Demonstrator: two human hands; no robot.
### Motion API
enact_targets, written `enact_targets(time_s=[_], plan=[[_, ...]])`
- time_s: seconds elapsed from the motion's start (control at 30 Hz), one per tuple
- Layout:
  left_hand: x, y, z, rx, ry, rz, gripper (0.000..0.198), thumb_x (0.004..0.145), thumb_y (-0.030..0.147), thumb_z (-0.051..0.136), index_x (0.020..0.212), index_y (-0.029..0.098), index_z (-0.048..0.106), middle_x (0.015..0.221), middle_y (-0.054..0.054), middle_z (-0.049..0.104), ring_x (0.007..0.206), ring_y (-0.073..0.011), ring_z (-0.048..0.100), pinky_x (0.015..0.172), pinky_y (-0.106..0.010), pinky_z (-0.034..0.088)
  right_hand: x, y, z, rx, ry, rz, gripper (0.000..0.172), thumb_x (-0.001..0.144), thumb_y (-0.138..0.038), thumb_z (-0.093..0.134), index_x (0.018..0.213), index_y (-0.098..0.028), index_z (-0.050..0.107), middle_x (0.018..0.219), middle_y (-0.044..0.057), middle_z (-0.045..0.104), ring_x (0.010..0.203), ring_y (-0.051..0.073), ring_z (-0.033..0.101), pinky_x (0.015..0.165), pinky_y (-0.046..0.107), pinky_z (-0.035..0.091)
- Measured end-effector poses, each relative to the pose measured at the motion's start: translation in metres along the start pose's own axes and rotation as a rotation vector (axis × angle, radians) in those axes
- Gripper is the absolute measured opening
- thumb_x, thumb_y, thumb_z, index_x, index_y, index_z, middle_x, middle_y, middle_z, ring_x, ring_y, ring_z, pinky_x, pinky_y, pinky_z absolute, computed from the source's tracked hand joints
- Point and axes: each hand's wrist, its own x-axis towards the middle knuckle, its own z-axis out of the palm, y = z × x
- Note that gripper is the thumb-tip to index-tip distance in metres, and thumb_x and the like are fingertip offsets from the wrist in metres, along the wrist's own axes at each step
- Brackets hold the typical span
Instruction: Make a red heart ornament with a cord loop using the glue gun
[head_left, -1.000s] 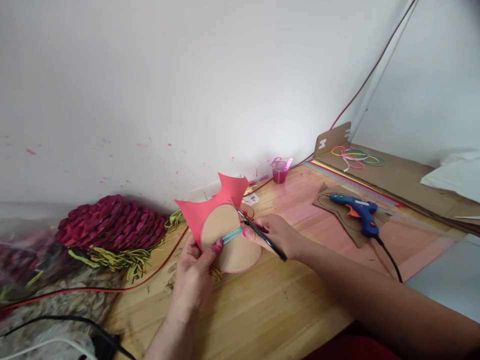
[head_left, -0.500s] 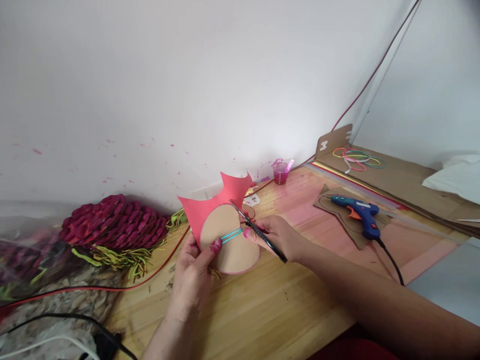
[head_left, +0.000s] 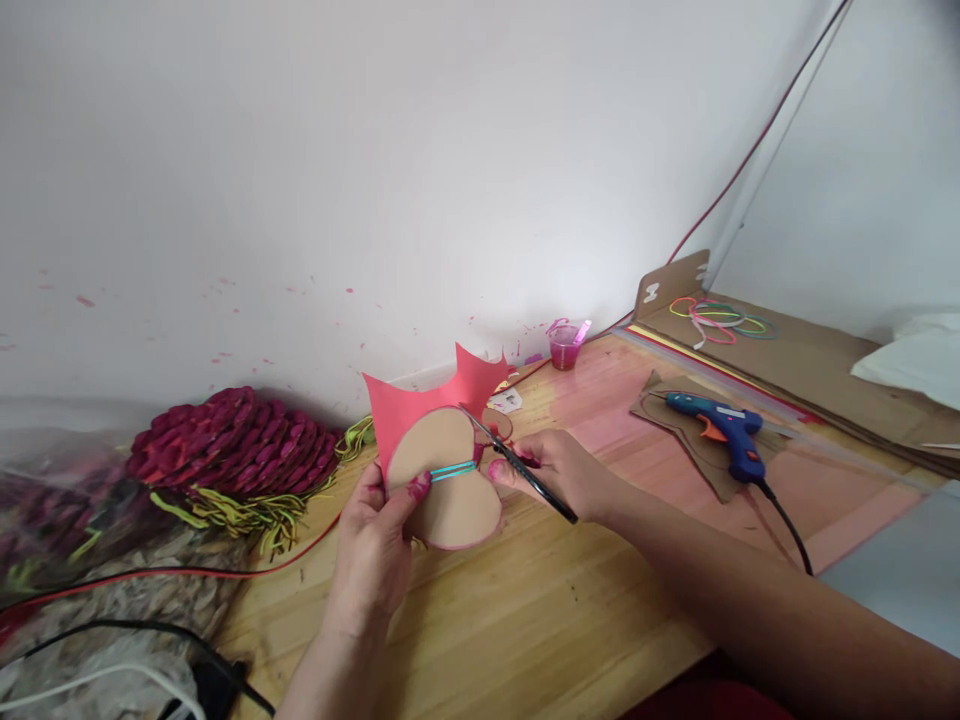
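Note:
My left hand (head_left: pixel 382 515) grips a tan heart-shaped cutout (head_left: pixel 454 508) at its left side, thumb on the face. Two turquoise cord strands (head_left: pixel 453 471) run across the heart from under that thumb. Red paper (head_left: pixel 409 408) lies behind the heart and sticks out past its upper edge in jagged points. My right hand (head_left: pixel 551 472) is closed around black-handled scissors (head_left: pixel 517 462). Their blades point up and left, at the heart's upper right edge against the red paper. How far apart the blades are is hard to make out.
A blue glue gun (head_left: pixel 724 425) lies on a cardboard piece (head_left: pixel 701 455) at right, its cord trailing forward. A cup of pink paint (head_left: pixel 565 348) stands by the wall. Stacked maroon discs (head_left: pixel 232 440) with yellow-green fringe sit at left, near cables. Coloured cords (head_left: pixel 724 322) rest on cardboard.
The heart and red paper have shifted slightly left and turned in my left hand. The notch on the heart's right side now shows. My right hand has barely moved.

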Motion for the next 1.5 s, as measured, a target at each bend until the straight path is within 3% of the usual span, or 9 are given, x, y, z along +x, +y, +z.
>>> enact_targets(time_s=[0.17, 0.67, 0.87, 1.0, 1.2, 1.4, 1.5], plan=[[0.004, 0.004, -0.004, -0.025, 0.04, 0.008, 0.055, 0.065, 0.024, 0.088, 0.115, 0.021, 0.065, 0.101, -0.002, 0.076, 0.085, -0.0147, 0.07, 0.075, -0.024, 0.054, -0.001, -0.003, 0.0, 0.024, -0.001, 0.036, 0.057, 0.083, -0.067, 0.058, 0.059, -0.02, 0.037, 0.062, -0.005, 0.024, 0.057, 0.009, 0.024, 0.051, 0.027, 0.016], [0.009, 0.007, -0.001, -0.056, 0.133, 0.055, 0.048, 0.057, 0.026, 0.09, 0.096, 0.022, 0.061, 0.091, 0.002, 0.074, 0.074, -0.0129, 0.066, 0.072, -0.024, 0.05, -0.003, -0.002, 0.002, 0.094, -0.022, 0.013, 0.051, 0.082, -0.058, 0.065, 0.06, -0.019, 0.04, 0.062, -0.005, 0.027, 0.057, 0.009, 0.026, 0.052, 0.025, 0.019], [0.011, 0.007, -0.003, -0.076, 0.124, 0.07, 0.052, 0.057, 0.024, 0.091, 0.097, 0.024, 0.059, 0.093, 0.004, 0.073, 0.073, -0.0109, 0.066, 0.07, -0.021, 0.051, -0.001, 0.001, 0.003, 0.069, -0.016, 0.039, 0.05, 0.081, -0.057, 0.066, 0.06, -0.019, 0.04, 0.061, -0.005, 0.027, 0.057, 0.009, 0.027, 0.051, 0.025, 0.018], [0.009, 0.005, -0.004, -0.039, 0.056, 0.029, 0.051, 0.06, 0.025, 0.09, 0.1, 0.024, 0.059, 0.095, 0.002, 0.072, 0.074, -0.0125, 0.067, 0.069, -0.023, 0.054, -0.002, -0.004, 0.003, 0.049, -0.004, 0.062, 0.053, 0.081, -0.058, 0.065, 0.057, -0.02, 0.035, 0.056, -0.006, 0.026, 0.053, 0.009, 0.026, 0.05, 0.025, 0.016], [0.008, 0.003, -0.005, -0.022, 0.03, 0.034, 0.051, 0.061, 0.025, 0.09, 0.102, 0.025, 0.06, 0.097, 0.002, 0.072, 0.076, -0.0128, 0.068, 0.07, -0.023, 0.055, -0.001, -0.009, 0.0, 0.08, -0.046, -0.047, 0.052, 0.085, -0.061, 0.057, 0.057, -0.02, 0.039, 0.055, -0.003, 0.037, 0.052, 0.011, 0.036, 0.051, 0.025, 0.025], [0.009, 0.004, -0.005, -0.029, 0.059, 0.029, 0.052, 0.06, 0.024, 0.091, 0.104, 0.024, 0.061, 0.094, 0.001, 0.073, 0.073, -0.0123, 0.068, 0.067, -0.021, 0.055, 0.001, -0.005, 0.002, 0.046, 0.02, -0.175, 0.053, 0.087, -0.053, 0.06, 0.058, -0.02, 0.03, 0.064, -0.004, 0.028, 0.059, 0.01, 0.029, 0.055, 0.025, 0.023], [0.009, 0.005, -0.004, -0.027, 0.073, 0.033, 0.053, 0.06, 0.023, 0.091, 0.105, 0.023, 0.062, 0.094, 0.001, 0.072, 0.074, -0.0126, 0.068, 0.067, -0.022, 0.056, 0.001, -0.001, 0.003, 0.049, 0.025, -0.115, 0.053, 0.086, -0.053, 0.062, 0.059, -0.02, 0.029, 0.066, -0.004, 0.027, 0.06, 0.01, 0.028, 0.055, 0.025, 0.021]])
